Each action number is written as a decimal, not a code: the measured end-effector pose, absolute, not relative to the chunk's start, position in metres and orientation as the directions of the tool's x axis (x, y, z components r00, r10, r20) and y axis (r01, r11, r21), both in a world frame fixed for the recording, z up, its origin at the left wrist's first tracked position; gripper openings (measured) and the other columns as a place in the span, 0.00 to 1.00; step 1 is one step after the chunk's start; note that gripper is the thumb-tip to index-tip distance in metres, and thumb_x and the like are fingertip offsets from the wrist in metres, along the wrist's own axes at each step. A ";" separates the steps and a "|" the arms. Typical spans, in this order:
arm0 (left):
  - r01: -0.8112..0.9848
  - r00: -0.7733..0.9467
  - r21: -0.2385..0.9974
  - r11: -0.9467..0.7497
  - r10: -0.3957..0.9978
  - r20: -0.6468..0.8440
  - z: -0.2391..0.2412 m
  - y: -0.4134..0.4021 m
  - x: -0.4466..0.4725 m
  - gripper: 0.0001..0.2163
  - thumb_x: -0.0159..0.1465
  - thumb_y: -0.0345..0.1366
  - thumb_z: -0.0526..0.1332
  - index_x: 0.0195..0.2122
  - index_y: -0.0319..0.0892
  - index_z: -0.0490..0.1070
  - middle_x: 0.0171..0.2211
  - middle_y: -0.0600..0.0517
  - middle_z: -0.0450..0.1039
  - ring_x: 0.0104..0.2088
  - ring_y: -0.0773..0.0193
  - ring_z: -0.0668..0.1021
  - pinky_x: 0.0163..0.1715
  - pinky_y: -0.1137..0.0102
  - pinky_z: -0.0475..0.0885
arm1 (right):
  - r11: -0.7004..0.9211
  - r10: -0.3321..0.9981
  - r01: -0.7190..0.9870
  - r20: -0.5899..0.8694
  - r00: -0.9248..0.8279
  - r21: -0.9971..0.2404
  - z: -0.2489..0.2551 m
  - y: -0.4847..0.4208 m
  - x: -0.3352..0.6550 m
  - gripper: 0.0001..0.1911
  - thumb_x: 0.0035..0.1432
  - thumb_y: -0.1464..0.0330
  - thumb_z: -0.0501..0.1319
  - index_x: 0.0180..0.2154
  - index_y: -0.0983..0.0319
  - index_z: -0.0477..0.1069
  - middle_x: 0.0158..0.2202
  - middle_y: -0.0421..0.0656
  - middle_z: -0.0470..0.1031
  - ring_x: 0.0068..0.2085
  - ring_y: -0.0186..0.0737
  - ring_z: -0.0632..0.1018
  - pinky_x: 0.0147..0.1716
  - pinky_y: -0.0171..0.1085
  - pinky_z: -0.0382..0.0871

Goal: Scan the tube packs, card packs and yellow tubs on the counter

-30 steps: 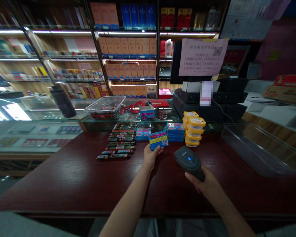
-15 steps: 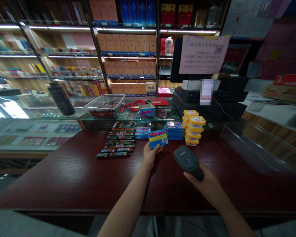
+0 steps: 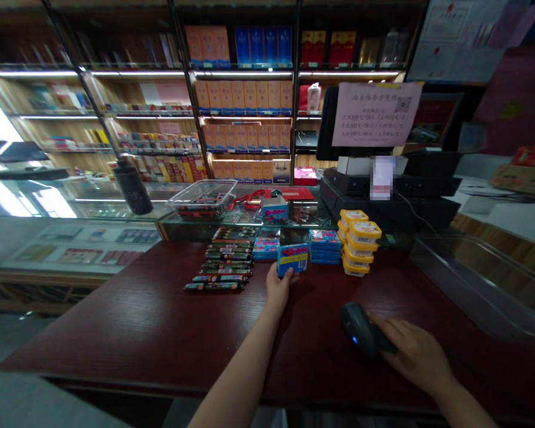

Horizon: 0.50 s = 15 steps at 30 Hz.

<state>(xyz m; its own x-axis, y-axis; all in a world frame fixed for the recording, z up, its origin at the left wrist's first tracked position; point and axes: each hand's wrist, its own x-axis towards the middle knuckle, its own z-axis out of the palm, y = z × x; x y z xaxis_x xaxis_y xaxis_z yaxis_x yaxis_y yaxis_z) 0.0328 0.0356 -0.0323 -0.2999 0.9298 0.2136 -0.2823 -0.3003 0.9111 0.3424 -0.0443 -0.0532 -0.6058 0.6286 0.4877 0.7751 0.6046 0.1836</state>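
In the head view, the left hand (image 3: pixel 280 287) pinches a blue packet (image 3: pixel 293 259) before stacked packets (image 3: pixel 324 248), long axis sideways, barcode facing the camera, pink lettering unreadable. The right hand (image 3: pixel 414 351) grasps a scanner (image 3: pixel 361 329), its head leftward, handle partly covered. A sign (image 3: pixel 374 113) shows 200, 300, 500; the paper (image 3: pixel 382 177) below is pixelated.
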 end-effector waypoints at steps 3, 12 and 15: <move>0.089 -0.418 0.908 -0.408 0.813 0.406 -0.018 0.040 0.019 0.11 0.56 0.42 0.63 0.34 0.41 0.68 0.30 0.53 0.72 0.28 0.64 0.76 0.31 0.67 0.73 | 0.622 0.600 0.758 0.504 -0.621 0.195 -0.058 -0.042 0.345 0.29 0.50 0.74 0.58 0.56 0.60 0.62 0.42 0.45 0.77 0.39 0.41 0.79 0.33 0.35 0.72; 0.961 0.167 0.060 -0.270 0.737 0.655 0.038 0.071 -0.038 0.10 0.64 0.31 0.52 0.40 0.45 0.73 0.34 0.48 0.69 0.38 0.60 0.70 0.38 0.68 0.65 | 0.604 0.610 0.784 0.551 -0.570 0.142 -0.064 -0.039 0.343 0.25 0.52 0.73 0.57 0.54 0.59 0.65 0.43 0.45 0.78 0.38 0.42 0.79 0.33 0.35 0.72; 0.970 0.237 -0.089 -0.224 0.816 0.527 0.033 0.080 -0.043 0.11 0.65 0.31 0.51 0.41 0.46 0.73 0.38 0.46 0.69 0.42 0.57 0.69 0.38 0.67 0.65 | 0.591 0.647 0.802 0.543 -0.535 0.085 -0.068 -0.040 0.342 0.26 0.52 0.74 0.56 0.54 0.58 0.65 0.44 0.45 0.78 0.40 0.43 0.79 0.35 0.37 0.72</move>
<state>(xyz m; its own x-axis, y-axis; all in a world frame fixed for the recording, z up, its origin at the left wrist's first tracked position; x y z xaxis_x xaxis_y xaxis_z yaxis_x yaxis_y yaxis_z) -0.0432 0.0804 0.0334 0.2371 0.8162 0.5268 0.9704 -0.2243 -0.0894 0.3419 -0.0399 -0.0681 -0.5350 0.6474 0.5429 0.8019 0.5914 0.0849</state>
